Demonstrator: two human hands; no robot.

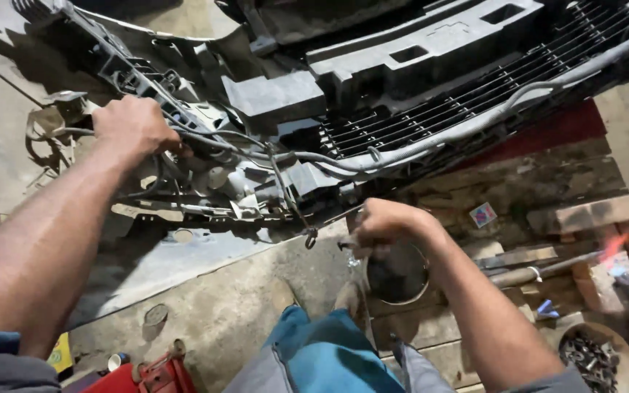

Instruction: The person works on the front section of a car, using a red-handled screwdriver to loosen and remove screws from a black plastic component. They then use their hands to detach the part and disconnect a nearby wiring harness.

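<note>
While gripped, bumper [402, 65] over dusty concrete floor [220, 313].

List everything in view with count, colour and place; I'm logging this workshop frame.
Car front assembly: one, dark grey, across the top.
Grille: one, black slats, upper right.
Hose: one, grey, along the grille.
Round tin: one, dark, below the right hand.
Bowl of bolts: one, lower right.
Wooden planks: brown, right.
Red tool: one, bottom left.
Concrete floor: grey, centre.
Knee: blue trousers, bottom centre.
Left hand: gripping the assembly's wiring.
Right hand: closed at the assembly's lower edge.
</note>
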